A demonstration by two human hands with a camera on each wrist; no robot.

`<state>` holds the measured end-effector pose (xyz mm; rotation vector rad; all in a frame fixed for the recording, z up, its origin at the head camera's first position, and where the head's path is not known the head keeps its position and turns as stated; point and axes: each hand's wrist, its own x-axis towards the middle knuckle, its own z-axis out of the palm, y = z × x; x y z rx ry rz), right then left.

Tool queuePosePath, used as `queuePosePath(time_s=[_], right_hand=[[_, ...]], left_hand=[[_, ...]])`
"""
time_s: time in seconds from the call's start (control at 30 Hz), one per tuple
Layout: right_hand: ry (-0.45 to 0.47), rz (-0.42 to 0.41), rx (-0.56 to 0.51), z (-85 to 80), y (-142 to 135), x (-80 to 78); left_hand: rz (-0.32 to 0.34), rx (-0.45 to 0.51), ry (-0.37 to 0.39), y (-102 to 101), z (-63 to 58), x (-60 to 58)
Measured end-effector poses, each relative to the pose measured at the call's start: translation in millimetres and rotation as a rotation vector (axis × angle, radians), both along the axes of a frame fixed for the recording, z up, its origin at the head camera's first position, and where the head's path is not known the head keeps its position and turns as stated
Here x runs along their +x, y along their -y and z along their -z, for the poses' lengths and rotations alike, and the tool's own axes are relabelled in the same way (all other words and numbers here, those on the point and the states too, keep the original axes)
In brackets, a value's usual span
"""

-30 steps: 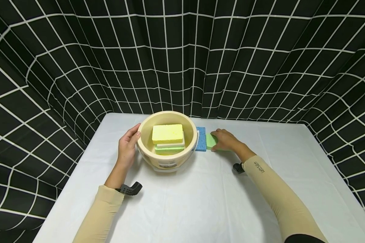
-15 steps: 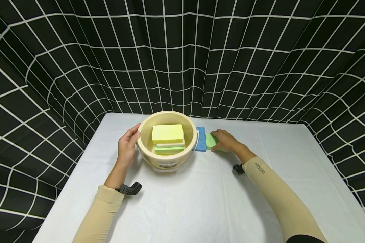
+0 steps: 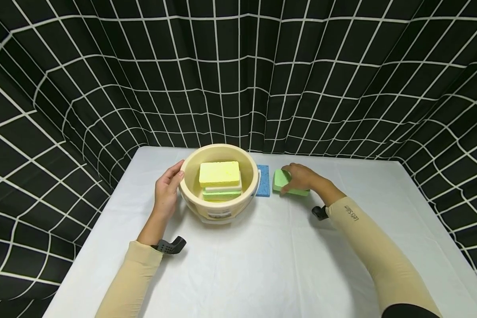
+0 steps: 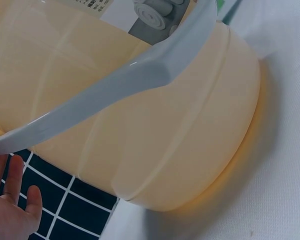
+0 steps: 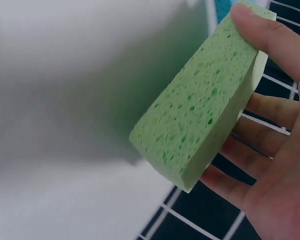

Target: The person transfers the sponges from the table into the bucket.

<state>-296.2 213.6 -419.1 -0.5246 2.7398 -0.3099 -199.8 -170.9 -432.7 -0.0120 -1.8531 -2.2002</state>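
My right hand (image 3: 300,177) grips a light green sponge (image 3: 281,179) by its sides, with the thumb across one face and the fingers on the other. In the right wrist view the pitted sponge (image 5: 195,105) is tilted above the white cloth, its shadow apart from it. My left hand (image 3: 168,190) touches the left side of a cream bucket (image 3: 219,208) near its rim with fairly straight fingers. Inside the bucket lies a stack of sponges, a yellow sponge (image 3: 219,173) on top and a green one (image 3: 221,195) lower down.
A blue sponge (image 3: 264,181) lies flat on the white cloth (image 3: 238,265), just right of the bucket and partly behind its handle. The pale handle (image 4: 115,85) hangs down across the bucket's front. Behind the table hangs a black curtain (image 3: 238,70) with white grid lines.
My right hand has picked up the green sponge and moved it slightly right, leaving a gap beside the blue sponge. My left hand and the bucket stay in place.
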Motion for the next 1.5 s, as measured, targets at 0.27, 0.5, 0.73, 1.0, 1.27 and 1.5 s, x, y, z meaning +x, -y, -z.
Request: queuePosePath(time_s=[0.27, 0.5, 0.73, 1.0, 1.27, 1.5], right_hand=[[-0.05, 0.03, -0.033, -30.6, -3, -2.2], [-0.081, 0.022, -0.018, -57.7, 3, -1.4], [-0.152, -0.018, 0.014, -81.7, 11, -4.6], [-0.2, -0.001, -0.005, -112.0, 27, -5.1], [-0.223, -0.037, -0.067, -126.4, 52, 0.2], [-0.249, -0.086, -0.149, -128.8, 81, 2.8]], left_hand=[[-0.006, -0.005, 0.017, -1, -1.9, -1.2], [0.004, -0.001, 0.013, -1, -0.9, -0.3], [0.007, 0.017, 0.01, 0, -0.1, -0.6], [-0.011, 0.017, 0.015, 0, 0.2, -1.5], [-0.01, 0.023, 0.025, -1, -0.9, -1.8], [-0.015, 0.026, 0.016, -1, -0.7, -1.1]])
